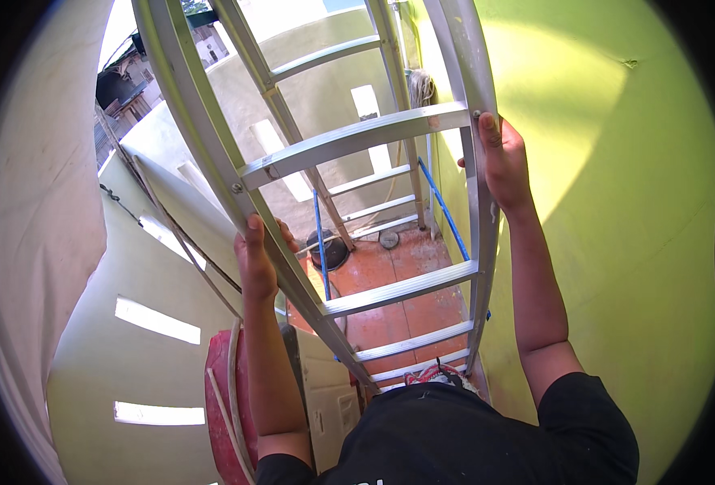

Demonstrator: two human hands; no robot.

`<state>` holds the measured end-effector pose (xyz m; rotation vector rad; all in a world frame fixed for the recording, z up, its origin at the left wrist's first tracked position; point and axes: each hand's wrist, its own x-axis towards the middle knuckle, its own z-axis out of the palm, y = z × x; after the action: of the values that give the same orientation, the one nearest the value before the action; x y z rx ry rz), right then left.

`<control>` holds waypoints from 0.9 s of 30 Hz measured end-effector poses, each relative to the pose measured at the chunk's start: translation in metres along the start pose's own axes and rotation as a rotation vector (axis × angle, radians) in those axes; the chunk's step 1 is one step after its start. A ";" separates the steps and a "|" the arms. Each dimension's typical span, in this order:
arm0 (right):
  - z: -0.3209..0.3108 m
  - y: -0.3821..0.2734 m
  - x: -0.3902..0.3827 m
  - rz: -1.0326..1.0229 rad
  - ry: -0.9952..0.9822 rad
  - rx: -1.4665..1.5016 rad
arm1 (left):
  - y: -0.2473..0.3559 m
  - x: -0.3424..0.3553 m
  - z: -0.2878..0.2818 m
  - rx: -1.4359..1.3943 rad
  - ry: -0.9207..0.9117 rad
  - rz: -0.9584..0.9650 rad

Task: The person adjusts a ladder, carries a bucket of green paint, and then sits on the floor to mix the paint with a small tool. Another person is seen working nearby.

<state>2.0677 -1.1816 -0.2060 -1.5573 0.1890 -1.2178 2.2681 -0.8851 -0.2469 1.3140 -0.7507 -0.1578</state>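
Two hands [256, 260] [505, 162], fingers [288, 234] curled, gripping ladder [357, 144]

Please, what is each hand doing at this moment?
Left hand: closed around the ladder's left side rail.
Right hand: closed around its right side rail, higher than the left hand.

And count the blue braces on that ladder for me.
2 in view: the left brace and the right brace, one along each side of the ladder, between its front and back sections. The front rails partly hide them, and others may be hidden.
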 end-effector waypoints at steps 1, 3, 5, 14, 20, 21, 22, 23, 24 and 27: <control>0.001 0.000 0.000 0.003 0.004 0.005 | 0.000 0.001 -0.001 0.001 -0.006 0.006; 0.002 0.000 -0.001 0.004 -0.003 0.019 | 0.000 0.002 -0.002 0.003 -0.016 0.013; 0.002 0.001 -0.001 0.010 -0.012 0.036 | 0.000 0.004 -0.002 0.012 -0.029 0.011; -0.001 0.005 -0.001 0.035 -0.021 0.032 | 0.000 0.008 0.001 -0.085 -0.042 0.072; 0.002 0.003 -0.002 -0.020 -0.018 0.024 | -0.003 0.012 -0.003 -0.100 -0.074 0.064; 0.002 0.002 -0.002 -0.014 -0.008 0.013 | -0.004 0.012 -0.003 -0.101 -0.079 0.068; 0.002 0.001 -0.004 -0.010 -0.002 -0.003 | -0.004 0.012 -0.004 -0.100 -0.083 0.071; 0.003 0.000 -0.004 -0.010 0.004 -0.019 | -0.004 0.012 -0.004 -0.106 -0.085 0.085; 0.003 0.000 -0.005 -0.021 0.001 -0.009 | -0.004 0.012 -0.004 -0.093 -0.072 0.079; 0.003 0.000 -0.005 -0.031 -0.004 -0.008 | -0.003 0.010 -0.003 -0.073 -0.035 0.073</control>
<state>2.0679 -1.1761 -0.2084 -1.5746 0.1678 -1.2391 2.2789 -0.8887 -0.2460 1.2153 -0.8147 -0.1489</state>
